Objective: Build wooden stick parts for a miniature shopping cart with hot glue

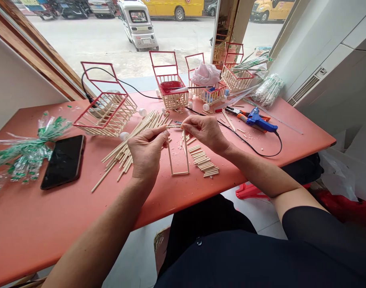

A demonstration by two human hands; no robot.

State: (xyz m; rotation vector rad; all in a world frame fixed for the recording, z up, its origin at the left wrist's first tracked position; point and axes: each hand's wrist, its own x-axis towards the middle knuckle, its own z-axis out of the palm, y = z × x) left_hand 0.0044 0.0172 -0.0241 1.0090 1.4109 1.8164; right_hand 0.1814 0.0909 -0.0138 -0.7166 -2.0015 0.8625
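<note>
Over the orange table (51, 216), my left hand (147, 154) and my right hand (205, 132) each pinch one end of a short wooden stick (173, 126), held level between them. Both hands are closed on it. Just below the stick lies a narrow rectangular frame of sticks (179, 160) flat on the table. A row of short cut sticks (204, 160) sits under my right wrist. A heap of long sticks (131, 142) lies by my left hand.
Several small stick carts with red wire frames (106, 108) (171, 86) (208, 86) (235, 72) stand along the back. A blue glue gun (259, 120) with black cord lies at right. A black phone (64, 160) and green-printed plastic wrappers (23, 150) lie at left.
</note>
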